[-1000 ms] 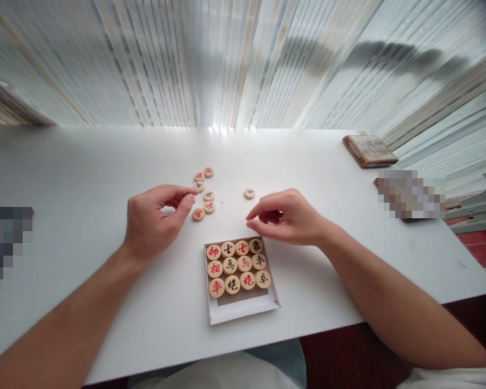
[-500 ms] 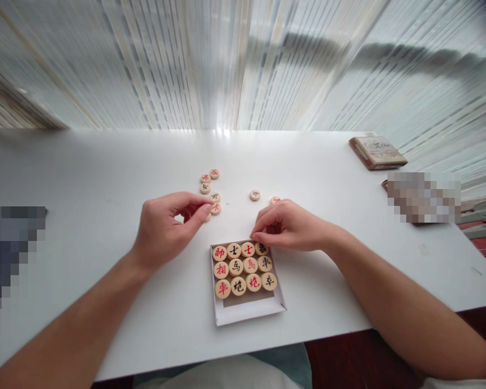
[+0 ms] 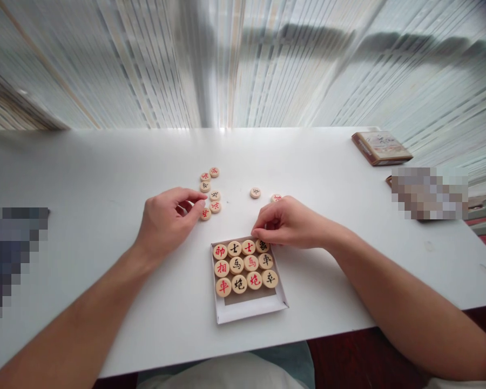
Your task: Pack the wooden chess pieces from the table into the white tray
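Several round wooden pieces with red or black characters fill three rows of a white box; bare bottom shows along its near side. My left hand is closed, thumb and fingertips together, just left of a loose cluster that includes a red-marked piece and a black-marked piece. Whether something small is between those fingertips is hidden. At the box's far right corner, my right hand is pinched closed at the rim, partly over a black-marked piece. What it grips cannot be made out.
Beyond the right hand lie a black-marked piece and a partly covered red-marked one. A brown and cream box and a blurred object are at the right of the white table. Another blurred object sits far left.
My left hand has drawn slightly left, uncovering the red-marked piece at the near end of the cluster. My right hand stays at the box's corner.
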The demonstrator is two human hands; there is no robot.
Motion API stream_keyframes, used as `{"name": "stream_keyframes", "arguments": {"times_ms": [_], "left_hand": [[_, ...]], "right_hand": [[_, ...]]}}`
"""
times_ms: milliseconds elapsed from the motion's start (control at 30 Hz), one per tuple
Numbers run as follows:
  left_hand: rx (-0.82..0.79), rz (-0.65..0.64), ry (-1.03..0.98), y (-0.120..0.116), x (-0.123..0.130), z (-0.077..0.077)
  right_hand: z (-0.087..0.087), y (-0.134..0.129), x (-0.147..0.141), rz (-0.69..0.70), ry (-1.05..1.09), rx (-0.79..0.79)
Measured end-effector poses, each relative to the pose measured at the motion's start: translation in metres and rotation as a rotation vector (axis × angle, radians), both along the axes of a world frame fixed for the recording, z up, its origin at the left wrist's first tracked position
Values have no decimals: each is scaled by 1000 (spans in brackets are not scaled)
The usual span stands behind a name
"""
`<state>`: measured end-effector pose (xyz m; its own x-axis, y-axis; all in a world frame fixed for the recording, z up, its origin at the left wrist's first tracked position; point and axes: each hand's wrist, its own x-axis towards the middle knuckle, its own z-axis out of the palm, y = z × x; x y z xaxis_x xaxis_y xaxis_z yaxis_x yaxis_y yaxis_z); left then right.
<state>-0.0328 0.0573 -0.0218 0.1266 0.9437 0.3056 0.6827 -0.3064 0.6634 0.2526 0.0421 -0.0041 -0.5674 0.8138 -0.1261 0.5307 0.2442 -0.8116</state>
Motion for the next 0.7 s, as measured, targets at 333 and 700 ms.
{"name": "stream_keyframes", "arguments": {"times_ms": [333, 700], "left_hand": [[10, -81, 109, -1, 2, 0], [15, -96, 183, -2, 0, 0]], "right_hand": [[-1, 1, -2, -45, 13, 25], [-4, 6, 2, -173, -3, 142]]}}
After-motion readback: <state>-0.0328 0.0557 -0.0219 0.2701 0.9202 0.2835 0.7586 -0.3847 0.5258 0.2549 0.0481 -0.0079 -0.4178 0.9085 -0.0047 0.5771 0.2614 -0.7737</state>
